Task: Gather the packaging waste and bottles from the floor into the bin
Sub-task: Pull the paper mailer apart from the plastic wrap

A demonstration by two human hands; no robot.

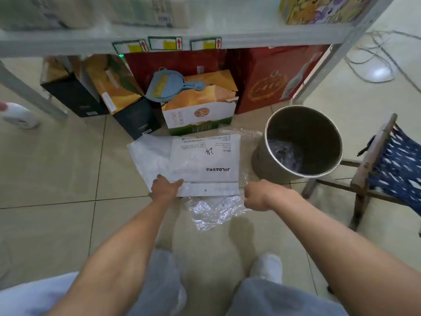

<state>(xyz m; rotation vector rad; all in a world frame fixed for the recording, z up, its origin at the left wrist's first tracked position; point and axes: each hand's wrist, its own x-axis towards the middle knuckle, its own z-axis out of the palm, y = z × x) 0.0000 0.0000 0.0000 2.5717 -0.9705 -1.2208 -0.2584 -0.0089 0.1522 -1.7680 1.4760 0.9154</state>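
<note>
A white plastic mailer bag (200, 163) with black print lies flat on the tiled floor. My left hand (165, 187) grips its near left edge. Crumpled clear plastic wrap (211, 213) lies just in front of the mailer, and my right hand (257, 197) is closed on the wrap's right side. More clear film (243, 133) shows past the mailer's far right corner. The round metal bin (300, 142) stands open to the right of the mailer, with a dark liner inside. A white bottle (19, 115) lies on the floor at the far left.
A metal shelf (159, 35) spans the top, with cartons (200, 108) and a blue dustpan (168, 85) stored beneath it. A wooden folding chair (385, 160) with blue patterned fabric stands right of the bin. Cables (378, 53) trail across the floor at the far right.
</note>
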